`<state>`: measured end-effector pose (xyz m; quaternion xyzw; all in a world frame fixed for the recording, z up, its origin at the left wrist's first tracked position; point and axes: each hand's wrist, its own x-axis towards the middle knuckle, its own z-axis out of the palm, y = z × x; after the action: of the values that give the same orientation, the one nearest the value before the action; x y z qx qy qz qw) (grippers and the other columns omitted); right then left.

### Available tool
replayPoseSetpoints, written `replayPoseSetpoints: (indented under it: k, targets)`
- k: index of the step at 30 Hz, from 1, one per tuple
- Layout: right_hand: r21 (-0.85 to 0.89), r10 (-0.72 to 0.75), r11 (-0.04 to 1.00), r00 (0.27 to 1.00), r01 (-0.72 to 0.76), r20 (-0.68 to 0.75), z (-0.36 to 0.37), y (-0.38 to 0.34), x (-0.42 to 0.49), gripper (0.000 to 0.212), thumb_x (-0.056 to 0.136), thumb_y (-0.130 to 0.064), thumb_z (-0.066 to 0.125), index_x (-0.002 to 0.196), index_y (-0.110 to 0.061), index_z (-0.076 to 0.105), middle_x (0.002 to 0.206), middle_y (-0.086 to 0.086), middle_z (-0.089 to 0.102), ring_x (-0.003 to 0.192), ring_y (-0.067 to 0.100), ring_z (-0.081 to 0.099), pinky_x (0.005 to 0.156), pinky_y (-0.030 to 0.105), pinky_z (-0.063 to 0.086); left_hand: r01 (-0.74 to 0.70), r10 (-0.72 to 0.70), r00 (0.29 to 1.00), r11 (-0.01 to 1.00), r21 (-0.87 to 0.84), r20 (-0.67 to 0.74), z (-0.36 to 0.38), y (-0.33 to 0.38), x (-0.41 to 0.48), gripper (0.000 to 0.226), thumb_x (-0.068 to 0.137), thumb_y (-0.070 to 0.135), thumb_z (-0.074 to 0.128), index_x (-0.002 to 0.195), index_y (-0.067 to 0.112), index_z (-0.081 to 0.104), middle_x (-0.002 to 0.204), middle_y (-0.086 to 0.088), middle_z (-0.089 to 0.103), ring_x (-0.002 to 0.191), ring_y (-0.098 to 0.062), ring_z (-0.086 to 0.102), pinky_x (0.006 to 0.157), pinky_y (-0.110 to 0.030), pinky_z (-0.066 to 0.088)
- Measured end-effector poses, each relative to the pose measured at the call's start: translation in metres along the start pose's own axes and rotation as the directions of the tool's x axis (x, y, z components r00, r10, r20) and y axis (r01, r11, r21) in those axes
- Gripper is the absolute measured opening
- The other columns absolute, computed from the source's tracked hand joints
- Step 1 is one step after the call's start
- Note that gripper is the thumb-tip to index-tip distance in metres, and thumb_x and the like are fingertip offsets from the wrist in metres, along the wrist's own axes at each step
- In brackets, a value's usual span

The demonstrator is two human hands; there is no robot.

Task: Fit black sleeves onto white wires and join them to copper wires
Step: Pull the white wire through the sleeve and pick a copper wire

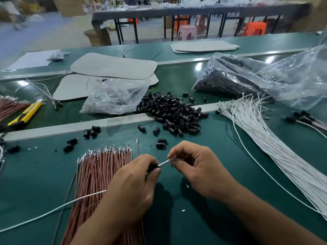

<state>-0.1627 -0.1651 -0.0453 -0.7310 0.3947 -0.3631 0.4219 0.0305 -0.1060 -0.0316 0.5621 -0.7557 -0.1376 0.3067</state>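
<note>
White wire (165,163) at lower center: left hand (134,184) fingers pinch black sleeve (152,168) on it, right hand (194,167) fingertips pinch its tip.

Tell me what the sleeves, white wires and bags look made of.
Sleeves: likely moulded plastic or rubber; glossy black, with highlights on the curved walls. White wires: smooth white jacket, probably plastic insulation, bending loosely; shiny metal tips. Bags: thin clear plastic film, crinkled, glaring, contents showing through.
</note>
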Motion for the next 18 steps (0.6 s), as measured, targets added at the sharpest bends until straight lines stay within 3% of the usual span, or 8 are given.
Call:
replayPoseSetpoints:
  k: [3, 5, 9, 13, 16, 18]
  targets:
    - [0.090, 0.056, 0.994, 0.998, -0.058, 0.027, -0.001, -0.001, 0.001, 0.018, 0.094, -0.012, 0.067, 0.090, -0.029, 0.069, 0.070, -0.008, 0.062, 0.063, 0.008, 0.052, 0.057, 0.031, 0.044, 0.000, 0.000, 1.000, 0.999, -0.040, 0.002, 0.001, 0.000, -0.002, 0.014, 0.092, 0.036, 0.048, 0.091, 0.026, 0.058, 0.072, 0.016, 0.055, 0.071, -0.006, 0.054, 0.055, -0.021, 0.042]
    - [0.184, 0.070, 0.980, 0.995, -0.081, 0.065, 0.000, -0.004, 0.000, 0.015, 0.091, -0.014, 0.067, 0.094, -0.028, 0.070, 0.078, 0.006, 0.066, 0.070, 0.016, 0.056, 0.066, 0.044, 0.051, -0.009, 0.009, 1.000, 0.998, -0.066, -0.005, 0.002, 0.002, 0.000, 0.013, 0.093, 0.032, 0.048, 0.099, 0.027, 0.059, 0.070, 0.018, 0.054, 0.068, -0.002, 0.054, 0.054, -0.015, 0.038]
    - [0.291, 0.070, 0.954, 0.997, -0.075, 0.027, 0.005, -0.004, 0.001, 0.014, 0.088, -0.012, 0.073, 0.097, -0.023, 0.071, 0.084, 0.005, 0.070, 0.073, 0.011, 0.059, 0.071, 0.029, 0.051, -0.024, 0.020, 0.999, 0.997, -0.078, -0.050, 0.006, 0.003, 0.002, 0.016, 0.094, 0.024, 0.052, 0.101, 0.021, 0.065, 0.076, 0.023, 0.055, 0.071, 0.001, 0.055, 0.062, -0.009, 0.039]
    - [0.356, 0.095, 0.931, 0.995, -0.086, -0.008, 0.008, -0.004, 0.001, 0.014, 0.083, -0.014, 0.077, 0.094, -0.018, 0.071, 0.076, -0.004, 0.069, 0.067, 0.006, 0.059, 0.066, 0.019, 0.050, -0.038, 0.021, 0.992, 0.991, -0.129, -0.128, 0.010, 0.006, 0.005, 0.012, 0.094, 0.028, 0.056, 0.094, 0.021, 0.066, 0.072, 0.016, 0.060, 0.062, -0.006, 0.057, 0.051, -0.018, 0.043]
    - [0.460, 0.105, 0.884, 0.994, -0.090, -0.007, 0.010, -0.005, 0.001, 0.031, 0.082, -0.013, 0.076, 0.111, -0.015, 0.064, 0.081, -0.001, 0.071, 0.073, 0.007, 0.063, 0.068, 0.018, 0.050, -0.028, -0.012, 0.984, 0.974, -0.223, -0.178, 0.011, 0.006, 0.004, 0.010, 0.094, 0.024, 0.058, 0.088, 0.023, 0.065, 0.070, 0.013, 0.061, 0.057, -0.007, 0.057, 0.048, -0.020, 0.045]
    - [0.501, 0.117, 0.860, 0.993, -0.097, -0.010, 0.013, -0.006, 0.001, 0.038, 0.086, -0.004, 0.073, 0.119, -0.015, 0.059, 0.083, 0.001, 0.071, 0.073, 0.009, 0.062, 0.067, 0.019, 0.050, 0.001, -0.059, 0.979, 0.959, -0.285, -0.196, 0.012, 0.006, 0.002, 0.013, 0.096, 0.023, 0.059, 0.084, 0.026, 0.063, 0.071, 0.009, 0.063, 0.056, -0.014, 0.058, 0.047, -0.031, 0.047]
